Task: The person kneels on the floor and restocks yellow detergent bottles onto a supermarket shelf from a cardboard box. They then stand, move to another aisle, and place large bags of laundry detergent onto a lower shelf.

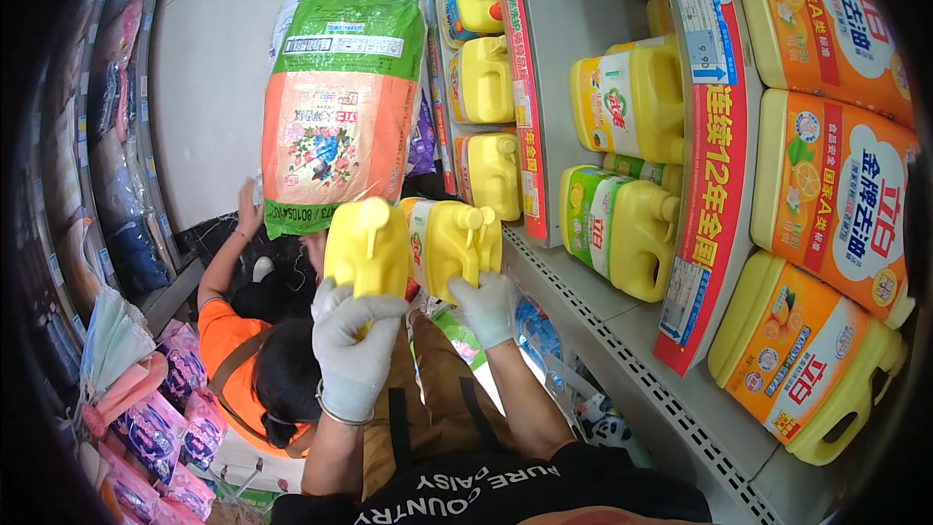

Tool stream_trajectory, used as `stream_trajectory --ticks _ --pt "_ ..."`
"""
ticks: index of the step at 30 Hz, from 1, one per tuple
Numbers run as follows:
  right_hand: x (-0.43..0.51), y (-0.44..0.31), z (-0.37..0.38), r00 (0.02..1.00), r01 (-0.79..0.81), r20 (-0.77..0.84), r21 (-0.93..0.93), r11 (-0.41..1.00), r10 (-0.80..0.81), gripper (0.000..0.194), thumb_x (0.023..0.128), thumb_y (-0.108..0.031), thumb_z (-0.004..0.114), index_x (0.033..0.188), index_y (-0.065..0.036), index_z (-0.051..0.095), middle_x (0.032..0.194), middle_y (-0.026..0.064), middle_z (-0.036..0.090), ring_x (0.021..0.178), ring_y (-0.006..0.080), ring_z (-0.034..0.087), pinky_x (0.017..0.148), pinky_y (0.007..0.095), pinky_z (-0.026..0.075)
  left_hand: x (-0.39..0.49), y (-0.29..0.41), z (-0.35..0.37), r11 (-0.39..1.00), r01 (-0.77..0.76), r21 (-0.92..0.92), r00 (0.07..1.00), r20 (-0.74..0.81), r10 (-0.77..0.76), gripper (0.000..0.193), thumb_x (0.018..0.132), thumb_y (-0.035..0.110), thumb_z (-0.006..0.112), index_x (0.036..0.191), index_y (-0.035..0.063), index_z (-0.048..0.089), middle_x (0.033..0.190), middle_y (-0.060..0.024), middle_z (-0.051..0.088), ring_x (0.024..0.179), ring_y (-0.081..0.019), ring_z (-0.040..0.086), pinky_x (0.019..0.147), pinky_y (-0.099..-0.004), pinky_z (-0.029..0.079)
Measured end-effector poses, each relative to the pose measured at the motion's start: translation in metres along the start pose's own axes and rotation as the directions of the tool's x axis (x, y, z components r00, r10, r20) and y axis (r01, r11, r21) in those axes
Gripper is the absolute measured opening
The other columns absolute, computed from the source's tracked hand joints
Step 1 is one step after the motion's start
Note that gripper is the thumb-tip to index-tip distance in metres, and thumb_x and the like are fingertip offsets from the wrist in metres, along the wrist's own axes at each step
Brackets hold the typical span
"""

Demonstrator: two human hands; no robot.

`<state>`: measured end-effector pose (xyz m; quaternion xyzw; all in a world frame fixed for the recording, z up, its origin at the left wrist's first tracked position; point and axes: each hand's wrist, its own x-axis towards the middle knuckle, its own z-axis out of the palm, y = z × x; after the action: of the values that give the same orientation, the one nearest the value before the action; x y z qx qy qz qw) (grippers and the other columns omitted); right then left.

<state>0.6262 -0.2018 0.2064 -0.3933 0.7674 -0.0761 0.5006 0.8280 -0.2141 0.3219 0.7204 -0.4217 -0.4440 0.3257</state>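
Note:
In front of my body, my left hand (357, 350), in a white knit glove, grips a yellow plastic detergent jug (368, 248) with its cap facing up. My right hand (481, 306), gloved the same way, is closed on the handle side of more yellow jugs (441, 248), which sit close together just right of the first; how many cannot be told. Large jugs with orange labels (824, 197) line the shelf at the far right. A jug with a green label (619, 230) and one with a white and orange label (630, 102) stand on the middle shelf.
Beside me at left, a person in an orange top (237, 350) crouches, hands at a big green and orange plastic sack (335, 117). A metal shelf edge (619, 357) runs along my right. Pink packs (149, 426) lie at lower left, below a rack of bagged textiles (127, 182).

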Motion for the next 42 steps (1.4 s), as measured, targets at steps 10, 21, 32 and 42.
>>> stream_trajectory --ticks 10,21,32,42 --pt "-0.008 -0.157 -0.04 0.723 0.617 -0.139 -0.311 0.723 -0.677 0.027 0.066 -0.033 0.069 0.068 -0.007 0.069 0.077 0.016 0.058 0.084 0.0339 0.051 0.069 0.0469 0.041 -0.055 -0.045 -0.02 0.963 0.231 -0.137 0.969 -0.057 -0.24 0.008 0.069 0.001 0.068 0.073 0.0077 0.071 0.077 -0.0083 0.063 0.086 -0.0241 0.058 0.09 -0.0352 0.04" --pt "0.088 -0.281 -0.1 0.523 0.408 -0.354 -0.695 0.592 -0.775 0.036 0.065 -0.042 0.069 0.078 -0.009 0.072 0.091 0.0219 0.061 0.093 0.0374 0.053 0.08 0.0471 0.042 -0.08 -0.054 -0.02 0.984 0.166 -0.069 0.983 -0.06 -0.171 0.012 0.064 -0.001 0.072 0.068 0.0096 0.072 0.069 -0.0072 0.062 0.076 -0.022 0.058 0.074 -0.0319 0.044" --pt "0.175 -0.296 -0.142 0.691 0.24 -0.652 -0.199 0.95 -0.311 0.037 0.075 -0.034 0.057 0.093 -0.004 0.067 0.09 0.0216 0.067 0.083 0.0375 0.064 0.074 0.0435 0.048 -0.08 -0.055 -0.031 0.993 0.087 0.08 0.996 -0.018 -0.086 0.009 0.064 0.006 0.075 0.067 0.0136 0.073 0.069 -0.0073 0.062 0.076 -0.0236 0.058 0.076 -0.0328 0.043" --pt "0.196 -0.3 -0.14 0.655 0.211 -0.703 -0.183 0.96 -0.278 0.043 0.087 -0.037 0.047 0.098 -0.001 0.067 0.102 0.0246 0.066 0.096 0.038 0.063 0.081 0.0445 0.048 -0.068 -0.049 -0.039 0.994 0.106 0.024 0.994 -0.012 -0.106 0.008 0.064 0.006 0.073 0.066 0.0133 0.072 0.068 -0.0078 0.062 0.076 -0.0248 0.058 0.075 -0.0339 0.043"
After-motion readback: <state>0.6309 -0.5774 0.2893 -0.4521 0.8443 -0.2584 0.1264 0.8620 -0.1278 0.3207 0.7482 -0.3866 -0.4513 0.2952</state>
